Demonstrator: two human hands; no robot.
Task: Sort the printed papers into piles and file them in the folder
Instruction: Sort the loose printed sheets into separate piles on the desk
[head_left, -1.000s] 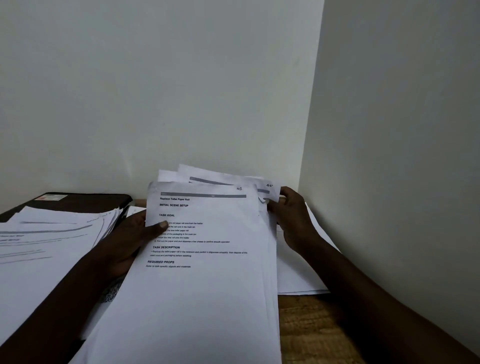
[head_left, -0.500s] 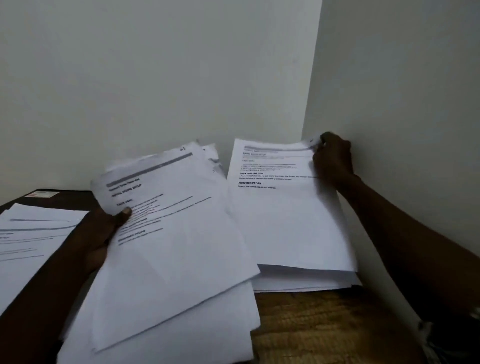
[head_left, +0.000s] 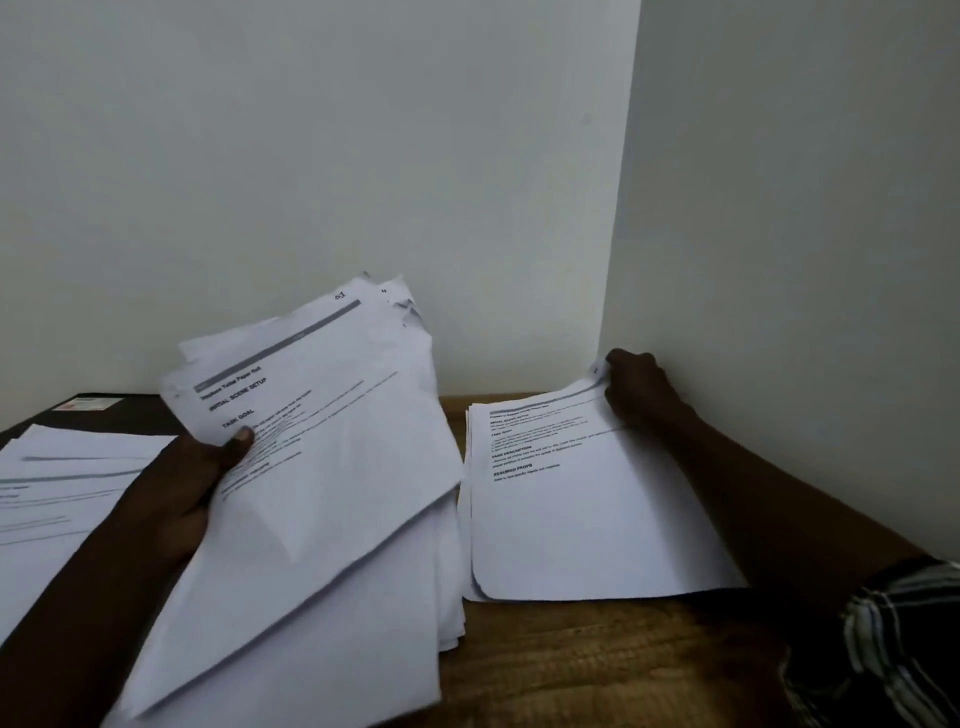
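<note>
On the wooden table (head_left: 597, 665) the sorting has moved on by one page. The largest thing we hold is the unsorted sheaf of printed papers (head_left: 322, 467), fanned and tilted. Our left hand (head_left: 182, 493) clamps it from its left edge, thumb pressed on the top page.

A second ago our right hand (head_left: 641, 387) was pinching a sheet at the sheaf's far corner. Now that sheet (head_left: 597, 519) lies flat on the right pile (head_left: 470, 525), well to the right of the left grip. The right fingers are still closed on its top corner (head_left: 597, 370), against the wall. One more page is sorted, and only the release remains.

Left of the left grip lies another pile (head_left: 67, 483). Beyond it sits what looks like the dark folder (head_left: 130, 410), closed, so filing has not begun.
</note>
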